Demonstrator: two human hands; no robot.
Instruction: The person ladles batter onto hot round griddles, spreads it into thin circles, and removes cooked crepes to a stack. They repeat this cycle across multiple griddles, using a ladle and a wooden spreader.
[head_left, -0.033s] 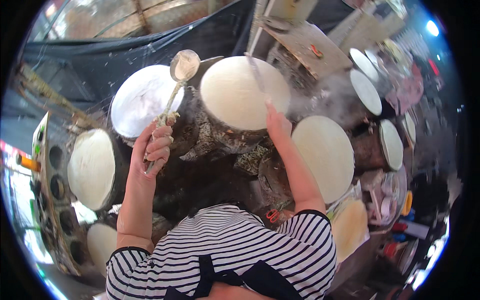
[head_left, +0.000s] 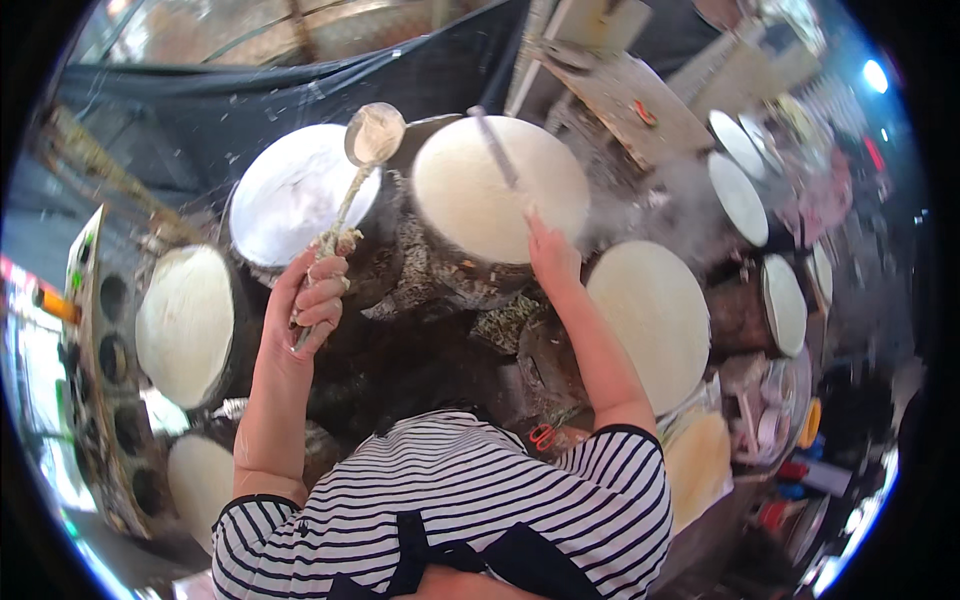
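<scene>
Seen from above, a person in a black-and-white striped short-sleeved top (head_left: 430, 490) reaches both bare arms forward over a ring of round, pale-topped pots. The left hand (head_left: 312, 300) has its fingers curled closely around the long, pale-crusted handle of a round-bowled ladle (head_left: 376, 134), raised so that its bowl, holding something cream-coloured, appears in front of the right edge of a smooth bright-white round top (head_left: 295, 205); how high it hangs above that top I cannot tell. The right hand (head_left: 552, 260) is nearly closed, its fingertips seeming to pinch the near end of a thin, flat, dark grey strip (head_left: 497, 150) (this end is blurred). The strip slants away to the far rim of a large, cream-coloured round top (head_left: 470, 200), at the centre of the work, straight ahead of the person; whether it touches the surface is unclear. The step in hand looks like smoothing or lifting at this cream round, and the next move seems to call for a light, level strip while the ladle is kept steady and upright. Just right of the right forearm lies another flat cream round (head_left: 650, 320), and faint white steam (head_left: 665, 205) drifts beyond it.
</scene>
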